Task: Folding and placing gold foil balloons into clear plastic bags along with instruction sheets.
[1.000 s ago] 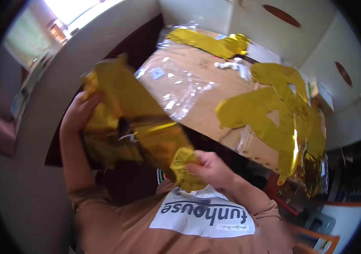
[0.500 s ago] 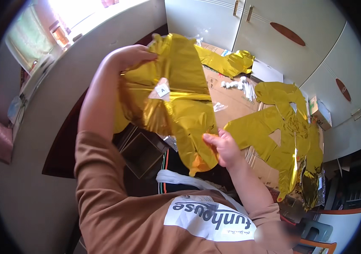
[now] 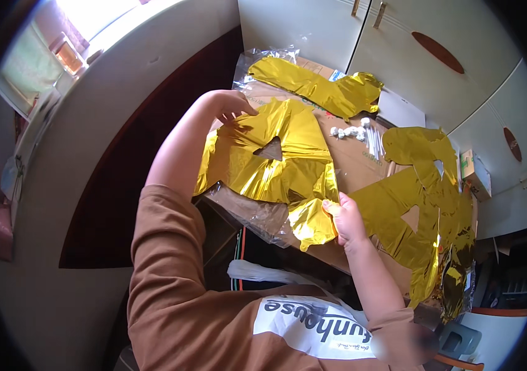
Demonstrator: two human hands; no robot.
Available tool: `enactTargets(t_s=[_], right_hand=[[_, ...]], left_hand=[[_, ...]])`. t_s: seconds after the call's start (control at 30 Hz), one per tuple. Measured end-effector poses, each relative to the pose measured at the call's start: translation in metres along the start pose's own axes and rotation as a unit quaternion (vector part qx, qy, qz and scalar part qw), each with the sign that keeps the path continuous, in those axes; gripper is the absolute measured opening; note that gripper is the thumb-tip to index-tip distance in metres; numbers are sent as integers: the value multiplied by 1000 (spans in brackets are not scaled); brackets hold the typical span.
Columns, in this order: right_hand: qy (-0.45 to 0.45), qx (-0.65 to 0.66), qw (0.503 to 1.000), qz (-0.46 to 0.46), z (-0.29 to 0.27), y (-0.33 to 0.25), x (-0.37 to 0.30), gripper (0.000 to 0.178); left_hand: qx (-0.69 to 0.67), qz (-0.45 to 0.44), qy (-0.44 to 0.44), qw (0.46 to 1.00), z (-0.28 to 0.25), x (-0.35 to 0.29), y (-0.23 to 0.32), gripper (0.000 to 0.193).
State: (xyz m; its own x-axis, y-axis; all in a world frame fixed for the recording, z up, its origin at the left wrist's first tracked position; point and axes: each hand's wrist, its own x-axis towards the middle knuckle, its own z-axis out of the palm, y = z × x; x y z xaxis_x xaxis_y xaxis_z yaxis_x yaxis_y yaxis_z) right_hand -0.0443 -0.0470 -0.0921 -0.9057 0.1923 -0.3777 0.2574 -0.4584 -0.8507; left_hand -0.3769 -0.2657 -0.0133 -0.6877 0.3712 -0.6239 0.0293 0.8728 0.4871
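Observation:
I hold a flat gold foil balloon (image 3: 276, 162) with a triangular hole in it over a brown cardboard sheet (image 3: 353, 164). My left hand (image 3: 231, 105) grips its far upper corner. My right hand (image 3: 345, 217) pinches its lower right leg near the sheet's front edge. The balloon is spread out and lies low over the cardboard.
More gold foil balloons lie on the cardboard: one at the back (image 3: 319, 89), others piled at the right (image 3: 427, 204). Small white pieces and straws (image 3: 359, 133) sit between them. Clear plastic wrap (image 3: 251, 213) hangs at the front edge. White cupboard doors (image 3: 399, 49) stand behind.
The balloon was crumpled and raised close to my chest; both hands have spread it flat and lowered it onto the cardboard, my left hand reaching farther away.

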Motion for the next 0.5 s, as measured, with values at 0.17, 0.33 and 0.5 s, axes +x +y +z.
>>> enactTargets(t_s=[0.17, 0.33, 0.5], right_hand=[[-5, -23, 1000, -18, 4, 1, -2, 18], [6, -61, 997, -45, 7, -1, -1, 23], [40, -138, 984, -102, 11, 3, -1, 31]], left_hand=[[45, 129, 62, 989, 4, -29, -39, 62], [-9, 187, 127, 974, 21, -7, -54, 55], [-17, 189, 260, 947, 38, 13, -56, 49]])
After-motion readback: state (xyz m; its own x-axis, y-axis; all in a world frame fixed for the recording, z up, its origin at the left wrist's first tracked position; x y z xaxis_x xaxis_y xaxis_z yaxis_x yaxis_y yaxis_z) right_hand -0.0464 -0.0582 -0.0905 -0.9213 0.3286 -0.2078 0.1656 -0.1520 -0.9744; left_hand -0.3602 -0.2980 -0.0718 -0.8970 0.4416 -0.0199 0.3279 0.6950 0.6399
